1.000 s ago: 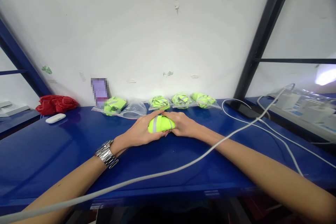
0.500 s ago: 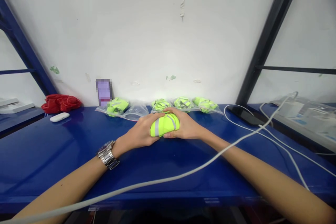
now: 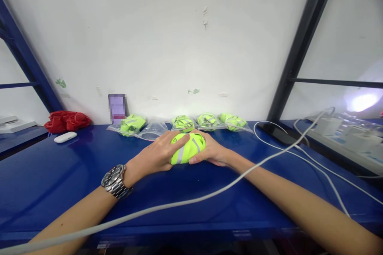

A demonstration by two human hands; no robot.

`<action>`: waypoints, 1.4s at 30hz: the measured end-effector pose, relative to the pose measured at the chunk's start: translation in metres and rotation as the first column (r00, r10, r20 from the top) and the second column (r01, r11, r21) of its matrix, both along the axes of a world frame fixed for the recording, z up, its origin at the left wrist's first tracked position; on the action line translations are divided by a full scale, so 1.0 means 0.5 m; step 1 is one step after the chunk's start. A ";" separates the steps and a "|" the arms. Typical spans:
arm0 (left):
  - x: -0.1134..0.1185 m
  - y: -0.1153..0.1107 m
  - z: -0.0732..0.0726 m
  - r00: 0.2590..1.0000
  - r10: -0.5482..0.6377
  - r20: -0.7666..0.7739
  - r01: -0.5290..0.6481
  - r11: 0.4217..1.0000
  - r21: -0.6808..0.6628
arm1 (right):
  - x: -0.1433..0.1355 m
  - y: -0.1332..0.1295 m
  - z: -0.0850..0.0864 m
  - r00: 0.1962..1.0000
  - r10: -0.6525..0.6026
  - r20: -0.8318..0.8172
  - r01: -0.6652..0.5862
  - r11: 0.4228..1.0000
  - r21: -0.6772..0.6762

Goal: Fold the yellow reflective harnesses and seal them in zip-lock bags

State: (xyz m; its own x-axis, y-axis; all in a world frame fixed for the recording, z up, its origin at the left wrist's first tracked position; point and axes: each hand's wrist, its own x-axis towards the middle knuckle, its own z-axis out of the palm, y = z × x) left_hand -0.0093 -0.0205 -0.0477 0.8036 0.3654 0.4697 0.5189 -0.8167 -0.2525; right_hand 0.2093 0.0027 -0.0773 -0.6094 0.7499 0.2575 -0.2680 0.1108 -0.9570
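Between my two hands is a rolled-up fluorescent yellow reflective vest (image 3: 188,151) with grey stripes, just above or on the blue table; I cannot tell which. My left hand (image 3: 160,151), with a metal watch at the wrist, grips it from the left, a finger lying across its top. Wrapped round its right side is my right hand (image 3: 211,150), thumb at the front. Behind them lies a clear zip bag (image 3: 154,129) that looks flat. Similar yellow bundles in clear bags, such as one bagged vest (image 3: 133,123) at the left, line the wall.
A white cable (image 3: 179,205) runs across the front over my right forearm. On the blue table (image 3: 74,171) are a red plastic bag (image 3: 67,121), a white earbud case (image 3: 65,137) and an upright phone (image 3: 117,107). A dark phone (image 3: 275,132) lies right, near a power strip (image 3: 344,143).
My left hand has shifted its hold, with a finger now across the top of the vest. The bundle sits slightly lower in view and is turned a little.
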 end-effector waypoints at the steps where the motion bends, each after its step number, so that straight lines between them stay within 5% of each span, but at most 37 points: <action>1: -0.001 -0.001 0.000 1.000 0.003 0.008 -0.003 1.000 -0.006 | -0.002 -0.004 0.001 0.999 0.013 -0.033 -0.014 0.999 -0.029; 8: 0.002 -0.001 -0.009 0.998 -0.023 0.058 0.021 0.999 0.027 | -0.012 -0.026 0.009 0.986 -0.019 -0.167 -0.009 0.986 -0.168; 20: 0.013 -0.001 -0.020 0.992 -0.053 0.115 0.051 0.998 0.023 | -0.029 -0.039 0.016 0.969 -0.114 -0.217 0.068 0.976 -0.208; 26: 0.028 0.007 -0.027 0.930 -0.181 0.320 0.184 0.983 0.022 | -0.037 -0.051 0.026 0.953 -0.163 -0.254 0.121 0.977 -0.173; 36: 0.031 -0.030 -0.029 0.952 -0.119 0.284 0.177 0.966 -0.189 | -0.021 -0.054 0.022 0.967 -0.147 -0.209 0.124 0.985 -0.119; 42: 0.043 -0.040 -0.022 0.910 -0.185 0.372 0.279 0.936 -0.216 | -0.010 -0.059 0.023 0.968 -0.115 -0.223 0.085 0.987 -0.137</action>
